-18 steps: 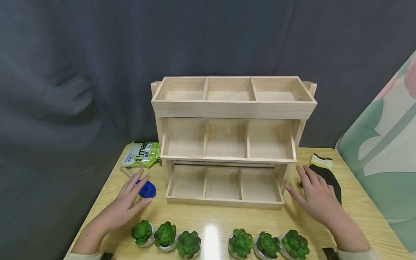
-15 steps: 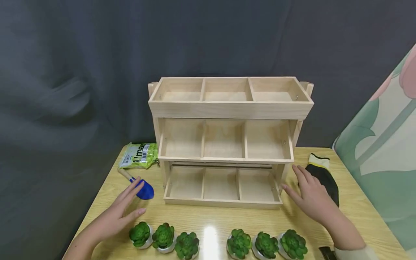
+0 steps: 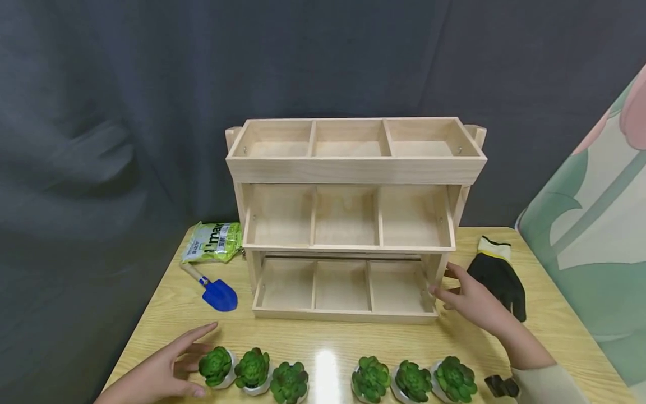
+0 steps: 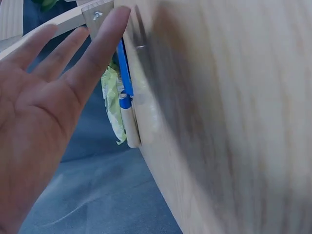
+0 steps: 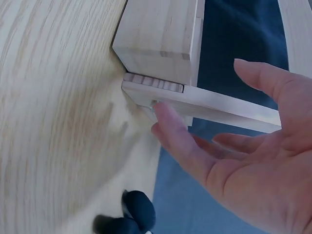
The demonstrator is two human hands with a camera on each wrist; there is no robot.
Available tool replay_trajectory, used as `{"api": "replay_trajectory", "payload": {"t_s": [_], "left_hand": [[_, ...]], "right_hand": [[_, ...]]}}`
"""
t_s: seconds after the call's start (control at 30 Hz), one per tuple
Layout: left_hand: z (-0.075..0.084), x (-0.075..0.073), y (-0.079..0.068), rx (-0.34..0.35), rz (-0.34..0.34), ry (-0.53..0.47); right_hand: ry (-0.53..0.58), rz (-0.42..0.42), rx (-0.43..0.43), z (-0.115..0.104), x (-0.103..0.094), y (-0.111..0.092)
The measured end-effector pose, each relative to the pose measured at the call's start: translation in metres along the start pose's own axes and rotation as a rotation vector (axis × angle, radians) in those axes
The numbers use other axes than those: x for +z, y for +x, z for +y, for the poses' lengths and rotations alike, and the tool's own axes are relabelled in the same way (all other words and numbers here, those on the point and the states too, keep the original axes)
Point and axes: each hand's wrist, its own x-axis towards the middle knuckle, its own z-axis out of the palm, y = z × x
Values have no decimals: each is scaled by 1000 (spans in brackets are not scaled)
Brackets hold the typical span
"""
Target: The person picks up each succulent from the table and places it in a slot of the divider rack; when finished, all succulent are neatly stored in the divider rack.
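Observation:
A pale wooden three-tier planter rack [image 3: 355,171] stands mid-table, each tier split into three bare compartments. My right hand [image 3: 476,301] is at its lower right side, thumb beside the bottom tray's end and fingers by the leg. In the right wrist view the fingers reach toward the rack's leg [image 5: 229,103], thumb raised apart from it. At the front left my left hand [image 3: 164,367] is spread beside the leftmost potted succulent [image 3: 216,365], thumb in front and index finger extended behind. Nothing shows in its palm in the left wrist view.
More potted succulents [image 3: 253,367] line the table's front edge in two groups, another group on the right [image 3: 370,379]. A blue-bladed trowel [image 3: 220,295] and a green bag [image 3: 214,242] lie left of the rack. Black gloves [image 3: 497,280] lie on the right.
My left hand has moved down and toward me, away from the trowel to the leftmost succulent. My right hand has moved slightly left to the rack's leg, its fingers bending.

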Motion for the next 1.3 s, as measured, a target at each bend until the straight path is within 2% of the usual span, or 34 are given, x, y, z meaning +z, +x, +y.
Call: {"api": "replay_trajectory", "payload": {"t_s": [0.13,0.23,0.6,0.83,0.97,1.17,1.3], "left_hand": [[-3,4,2,-39,-40,-7],[-3,9,6,-55,-28,22],[-5,13,13,-90,-4,77],[-7,16,17,-122,8,56],[-5,18,19,-96,11,72],[-5,20,20,-25,-21,9],[-5,20,21,-16,-26,0]], "right_hand": [[115,-64,26,2,1,6],[153,-83,40,4,2,10],[210,-115,74,8,4,18],[223,-128,93,11,7,20],[231,-128,110,11,9,20],[238,-130,116,11,10,20],[230,-123,117,11,10,20]]}}
